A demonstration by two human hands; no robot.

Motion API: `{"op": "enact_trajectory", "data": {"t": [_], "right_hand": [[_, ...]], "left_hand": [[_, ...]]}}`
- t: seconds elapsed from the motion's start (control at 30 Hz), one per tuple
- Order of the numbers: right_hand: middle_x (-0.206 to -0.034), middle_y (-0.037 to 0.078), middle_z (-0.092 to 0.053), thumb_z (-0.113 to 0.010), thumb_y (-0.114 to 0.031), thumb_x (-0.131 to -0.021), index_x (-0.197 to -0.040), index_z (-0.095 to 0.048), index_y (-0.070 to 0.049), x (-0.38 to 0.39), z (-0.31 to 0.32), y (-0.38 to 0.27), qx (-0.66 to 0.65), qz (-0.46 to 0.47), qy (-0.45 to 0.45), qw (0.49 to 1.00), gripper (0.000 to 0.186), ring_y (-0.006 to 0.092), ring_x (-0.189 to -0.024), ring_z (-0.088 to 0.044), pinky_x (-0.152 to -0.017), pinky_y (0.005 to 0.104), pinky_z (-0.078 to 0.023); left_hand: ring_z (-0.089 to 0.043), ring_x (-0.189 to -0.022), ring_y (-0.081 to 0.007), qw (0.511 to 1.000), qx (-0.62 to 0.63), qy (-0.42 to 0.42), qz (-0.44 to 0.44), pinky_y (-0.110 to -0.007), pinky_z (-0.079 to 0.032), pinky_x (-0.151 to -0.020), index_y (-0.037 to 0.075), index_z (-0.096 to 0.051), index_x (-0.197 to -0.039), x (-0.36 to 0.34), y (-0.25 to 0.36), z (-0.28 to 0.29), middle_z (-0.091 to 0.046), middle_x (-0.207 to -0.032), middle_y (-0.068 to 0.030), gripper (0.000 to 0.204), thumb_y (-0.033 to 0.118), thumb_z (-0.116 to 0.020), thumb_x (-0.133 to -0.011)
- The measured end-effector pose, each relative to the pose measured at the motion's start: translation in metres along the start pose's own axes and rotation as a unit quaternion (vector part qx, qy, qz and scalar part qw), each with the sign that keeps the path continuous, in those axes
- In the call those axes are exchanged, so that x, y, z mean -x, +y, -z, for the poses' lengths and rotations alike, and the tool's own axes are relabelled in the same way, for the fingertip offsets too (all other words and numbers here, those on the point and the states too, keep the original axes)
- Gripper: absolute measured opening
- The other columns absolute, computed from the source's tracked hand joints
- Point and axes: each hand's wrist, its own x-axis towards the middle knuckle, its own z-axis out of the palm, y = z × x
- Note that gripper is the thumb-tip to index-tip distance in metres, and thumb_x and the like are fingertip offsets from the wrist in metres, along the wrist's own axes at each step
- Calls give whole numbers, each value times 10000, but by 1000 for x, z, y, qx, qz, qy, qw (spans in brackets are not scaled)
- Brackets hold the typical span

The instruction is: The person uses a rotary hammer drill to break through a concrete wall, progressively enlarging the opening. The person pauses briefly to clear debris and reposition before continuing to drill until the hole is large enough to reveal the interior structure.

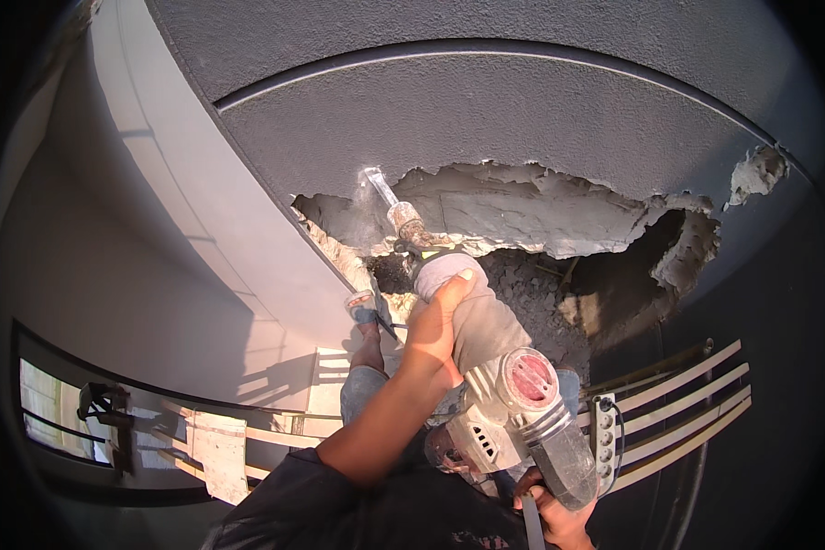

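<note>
A dusty demolition hammer (493, 321) slants across the middle, its motor housing near my body and its nose toward the wall. My left hand (445, 307) is wrapped round the cloth-like cover on its front barrel. At the lower edge my right hand (564, 522) grips its rear end, partly hidden by the housing. The flat chisel bit (381, 187) touches the dark grey textured wall (522, 115) at the upper left rim of a ragged hole. Pale dust surrounds the tip. Broken plaster layers (541, 215) line the opening.
Rubble (541, 293) lies below the break. A smooth pale wall (202, 211) meets the grey one at left. Wooden slats (678, 403) and a power strip (605, 440) are at right. A board (222, 449) rests on slats at lower left. My foot (362, 307) stands near the corner.
</note>
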Motion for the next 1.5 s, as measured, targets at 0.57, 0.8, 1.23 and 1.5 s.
{"op": "enact_trajectory", "data": {"t": [0.57,0.8,1.23,1.5], "right_hand": [[-724,221,-655,-735,47,-859,-1098,-594,118,-10,9,-2,12,-28,18,999,287,324,-635,-689,-577,413,-565],[-694,218,-644,-699,98,-826,-1031,-596,120,-21,7,9,6,22,24,999,231,313,-577,-675,-520,410,-552],[-704,193,-633,-714,46,-887,-1071,-579,136,-27,-29,1,-19,23,-11,999,246,271,-586,-652,-526,378,-524],[-877,122,-704,-659,62,-886,-1044,-664,75,-51,-37,53,-27,82,-94,992,159,179,-739,-682,-670,330,-571]], "left_hand": [[-728,-760,-244,995,88,-38,9,-410,-622,-680,43,-676,-1093,-10,2,-7,-721,-920,-101,296,292,-749,-951],[-720,-819,-247,998,60,-30,16,-430,-615,-735,85,-649,-1137,-16,6,-5,-709,-964,-95,335,334,-751,-938],[-730,-881,-240,996,69,-56,17,-411,-616,-784,64,-681,-1187,-28,28,12,-731,-1040,-100,364,316,-754,-936],[-724,-884,-240,995,45,-87,25,-437,-619,-809,93,-670,-1189,-65,28,48,-725,-1015,-80,391,352,-774,-915]]}}
